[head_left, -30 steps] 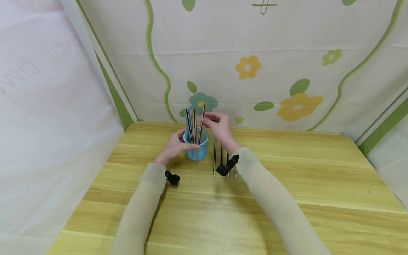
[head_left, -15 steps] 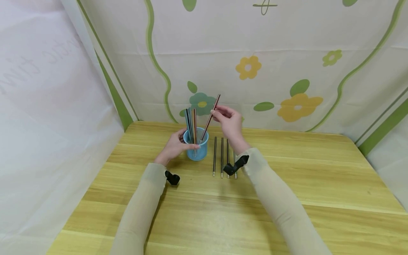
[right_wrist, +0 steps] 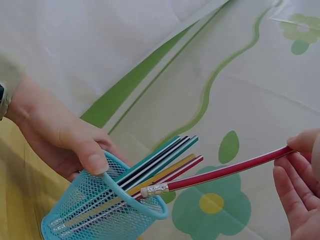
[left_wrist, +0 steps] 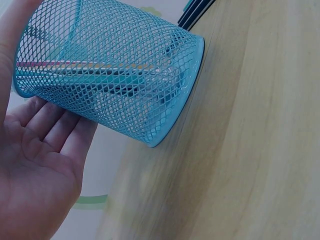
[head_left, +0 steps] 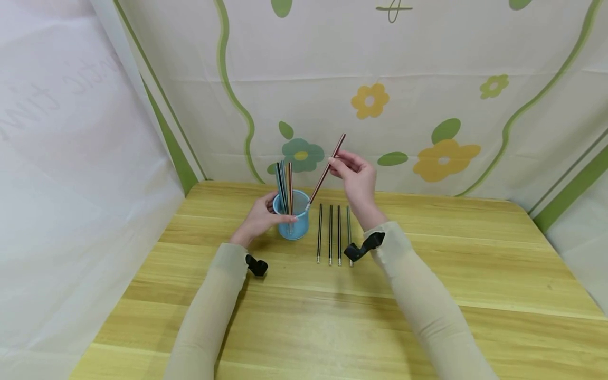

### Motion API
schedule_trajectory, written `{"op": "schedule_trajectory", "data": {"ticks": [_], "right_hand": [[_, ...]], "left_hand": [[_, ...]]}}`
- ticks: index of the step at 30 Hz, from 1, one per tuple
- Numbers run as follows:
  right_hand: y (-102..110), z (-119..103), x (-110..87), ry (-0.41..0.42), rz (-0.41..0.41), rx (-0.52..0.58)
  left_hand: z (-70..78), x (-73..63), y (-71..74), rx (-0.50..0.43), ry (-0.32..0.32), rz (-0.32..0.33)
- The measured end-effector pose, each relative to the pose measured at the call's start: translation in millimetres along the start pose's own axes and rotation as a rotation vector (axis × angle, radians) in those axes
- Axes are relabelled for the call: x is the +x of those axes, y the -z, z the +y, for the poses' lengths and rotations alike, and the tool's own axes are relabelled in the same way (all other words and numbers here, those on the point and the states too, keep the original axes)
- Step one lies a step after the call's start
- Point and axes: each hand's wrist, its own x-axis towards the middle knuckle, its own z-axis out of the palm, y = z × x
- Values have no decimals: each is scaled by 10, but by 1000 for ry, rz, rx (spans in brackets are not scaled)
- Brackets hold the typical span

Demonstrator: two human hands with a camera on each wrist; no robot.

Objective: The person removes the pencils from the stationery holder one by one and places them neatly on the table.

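My left hand (head_left: 257, 216) grips a light blue mesh pencil cup (head_left: 300, 228), thumb at the rim and fingers round its far side. Several pencils (right_wrist: 172, 152) in teal, dark, yellow and red lean together inside, eraser ends down. Between thumb and fingertips my right hand (head_left: 359, 182) pinches a red pencil (right_wrist: 225, 171) near its upper end. That pencil slants down to the left, its metal-banded eraser end overlapping the cup's rim in the right wrist view. In the left wrist view the cup's base (left_wrist: 182, 100) is close to the wood.
Right of the cup, three dark pencils (head_left: 330, 232) and a greenish one (head_left: 349, 224) lie side by side on the wooden table (head_left: 304, 327), erasers toward me. A flower-patterned cloth (head_left: 427, 63) hangs right behind the table's back edge.
My right hand has moved right and up, drawing the red pencil out of the cup and tilting it. My left hand and the cup have stayed put.
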Motion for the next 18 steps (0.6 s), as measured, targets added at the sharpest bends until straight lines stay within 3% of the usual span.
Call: {"op": "schedule_trajectory", "data": {"ticks": [12, 18], "right_hand": [[218, -56, -11, 20, -4, -19], [315, -63, -22, 27, -11, -29]], "left_hand": [[28, 10, 12, -9, 31, -18], [263, -100, -12, -15, 34, -22]]}}
